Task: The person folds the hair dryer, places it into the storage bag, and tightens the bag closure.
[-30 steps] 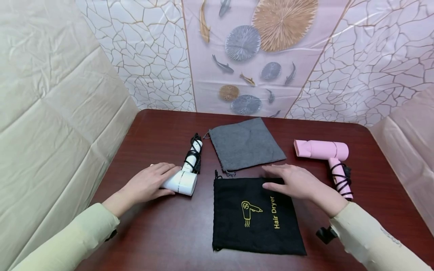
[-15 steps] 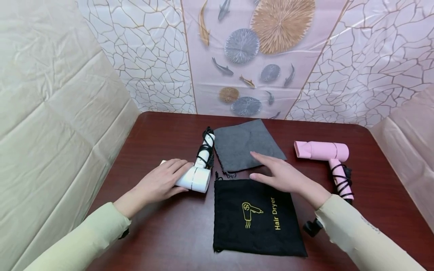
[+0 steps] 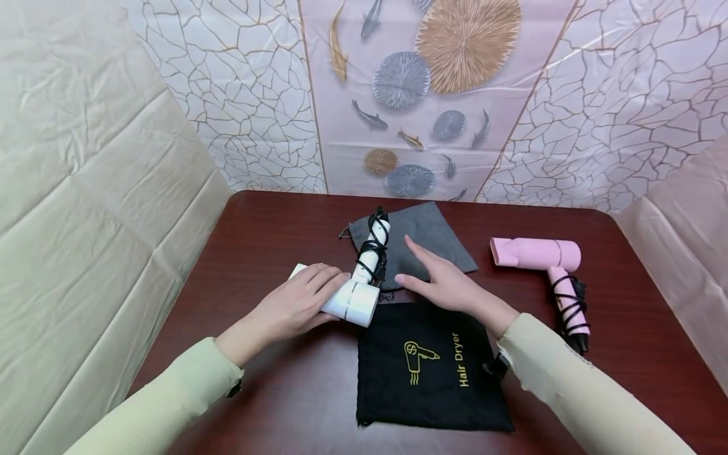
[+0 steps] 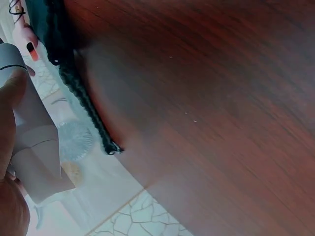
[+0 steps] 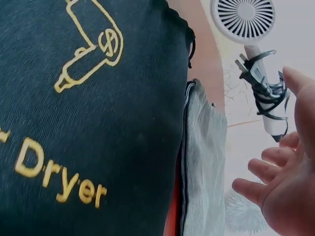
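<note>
My left hand (image 3: 301, 300) grips the barrel of a white hair dryer (image 3: 357, 303), thumb on one side and fingers over the other. Black cord is wound round its handle, which points away toward the back. In the left wrist view the dryer's barrel (image 4: 39, 123) fills the left edge, partly hidden by the hand. My right hand (image 3: 446, 281), fingers extended and thumb apart, holds nothing. It is just right of the corded handle (image 5: 266, 91), above the grey drawstring pouch (image 3: 440, 234) and the back edge of the black "Hair Dryer" pouch (image 3: 438, 401).
A pink hair dryer (image 3: 537, 254) with a black cord round its handle lies at the right on the dark red wooden table (image 3: 273, 221). Patterned sheeting (image 3: 261, 114) rises behind the table, and pale sheeting (image 3: 108, 189) hangs along the left side.
The left hand has carried the white hair dryer rightward, so its handle now overlaps the grey pouch in view. The right hand has moved left and away toward that handle.
</note>
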`<state>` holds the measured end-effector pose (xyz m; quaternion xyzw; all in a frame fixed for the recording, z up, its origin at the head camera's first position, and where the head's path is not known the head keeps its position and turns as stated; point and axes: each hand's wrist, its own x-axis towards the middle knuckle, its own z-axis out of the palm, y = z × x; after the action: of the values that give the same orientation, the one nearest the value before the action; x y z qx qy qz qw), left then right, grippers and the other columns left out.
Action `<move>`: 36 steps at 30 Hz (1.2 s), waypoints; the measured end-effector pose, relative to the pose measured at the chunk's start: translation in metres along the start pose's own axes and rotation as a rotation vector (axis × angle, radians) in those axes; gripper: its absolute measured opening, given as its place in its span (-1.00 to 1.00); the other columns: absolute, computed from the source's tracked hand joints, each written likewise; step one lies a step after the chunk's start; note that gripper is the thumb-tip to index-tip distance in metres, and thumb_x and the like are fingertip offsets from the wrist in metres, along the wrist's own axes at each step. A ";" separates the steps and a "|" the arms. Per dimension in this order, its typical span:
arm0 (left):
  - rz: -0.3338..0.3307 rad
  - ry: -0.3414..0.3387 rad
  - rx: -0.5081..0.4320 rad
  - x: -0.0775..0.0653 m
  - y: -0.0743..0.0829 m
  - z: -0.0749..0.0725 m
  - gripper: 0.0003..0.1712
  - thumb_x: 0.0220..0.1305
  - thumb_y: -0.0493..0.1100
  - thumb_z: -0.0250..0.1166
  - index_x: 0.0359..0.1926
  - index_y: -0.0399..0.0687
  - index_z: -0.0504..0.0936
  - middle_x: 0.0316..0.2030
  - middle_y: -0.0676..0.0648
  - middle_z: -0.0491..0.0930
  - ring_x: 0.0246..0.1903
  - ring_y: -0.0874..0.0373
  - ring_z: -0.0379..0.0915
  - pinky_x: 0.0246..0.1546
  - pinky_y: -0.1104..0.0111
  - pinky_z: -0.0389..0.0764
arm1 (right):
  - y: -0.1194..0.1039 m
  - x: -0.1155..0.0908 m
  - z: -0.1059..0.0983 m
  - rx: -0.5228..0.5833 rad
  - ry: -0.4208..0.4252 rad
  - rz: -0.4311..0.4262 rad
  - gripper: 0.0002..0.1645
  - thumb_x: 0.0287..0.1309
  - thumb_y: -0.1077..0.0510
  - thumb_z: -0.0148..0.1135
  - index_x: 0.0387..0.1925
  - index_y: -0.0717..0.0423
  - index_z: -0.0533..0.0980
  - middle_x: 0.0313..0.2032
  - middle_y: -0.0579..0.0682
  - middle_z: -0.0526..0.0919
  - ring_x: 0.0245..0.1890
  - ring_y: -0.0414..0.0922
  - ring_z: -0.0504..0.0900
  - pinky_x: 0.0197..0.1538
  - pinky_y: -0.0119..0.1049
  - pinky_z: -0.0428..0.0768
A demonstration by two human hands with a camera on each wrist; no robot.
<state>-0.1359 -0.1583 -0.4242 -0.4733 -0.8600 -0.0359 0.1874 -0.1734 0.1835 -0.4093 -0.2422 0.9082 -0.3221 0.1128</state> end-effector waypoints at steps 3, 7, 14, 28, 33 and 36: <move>0.011 0.004 -0.001 0.005 0.003 0.000 -0.14 0.27 0.11 0.57 0.40 -0.26 0.45 0.21 -0.19 0.57 0.21 -0.12 0.49 0.37 0.12 0.50 | -0.003 0.004 0.002 0.048 0.017 0.017 0.08 0.54 -0.32 0.13 0.75 -0.05 -0.17 0.71 0.07 -0.06 0.68 0.15 0.03 0.60 0.25 0.16; 0.025 0.016 -0.015 0.011 0.007 -0.001 -0.10 0.23 0.08 0.61 0.42 -0.25 0.43 0.22 -0.18 0.56 0.21 -0.10 0.48 0.37 0.12 0.49 | -0.007 0.010 0.007 0.144 0.062 0.043 0.11 0.56 -0.35 0.07 0.75 -0.07 -0.27 0.72 0.04 -0.17 0.65 0.20 0.08 0.58 0.25 0.21; 0.070 0.033 -0.043 0.022 0.014 -0.001 -0.09 0.22 0.06 0.61 0.43 -0.23 0.41 0.24 -0.16 0.55 0.23 -0.08 0.46 0.40 0.12 0.47 | -0.011 0.017 0.014 0.316 0.170 0.078 0.09 0.61 -0.28 0.02 0.73 -0.10 -0.40 0.72 -0.02 -0.37 0.66 0.22 0.05 0.61 0.18 0.16; 0.103 0.061 0.003 0.031 0.021 -0.002 -0.11 0.27 0.08 0.58 0.45 -0.22 0.42 0.29 -0.17 0.56 0.29 -0.07 0.47 0.50 0.10 0.38 | -0.018 0.028 0.025 0.408 0.339 0.029 0.02 0.59 -0.14 0.14 0.76 -0.15 -0.21 0.71 0.05 -0.13 0.66 0.06 0.07 0.61 0.13 0.21; 0.100 0.041 0.028 0.030 0.021 -0.003 -0.12 0.28 0.09 0.58 0.45 -0.19 0.43 0.30 -0.17 0.56 0.29 -0.07 0.46 0.48 0.13 0.41 | -0.021 0.032 0.025 0.383 0.340 0.012 0.07 0.55 -0.15 0.20 0.75 -0.22 -0.23 0.72 0.04 -0.15 0.64 0.11 0.12 0.56 0.20 0.28; 0.108 0.025 0.037 0.030 0.020 -0.003 -0.13 0.31 0.09 0.56 0.46 -0.18 0.41 0.31 -0.17 0.54 0.30 -0.07 0.45 0.48 0.13 0.40 | -0.021 0.033 0.025 0.355 0.333 0.002 0.08 0.54 -0.14 0.21 0.76 -0.18 -0.23 0.72 0.04 -0.17 0.66 0.10 0.07 0.57 0.19 0.25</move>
<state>-0.1324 -0.1240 -0.4131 -0.5149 -0.8313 -0.0160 0.2085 -0.1853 0.1390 -0.4161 -0.1614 0.8437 -0.5120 0.0027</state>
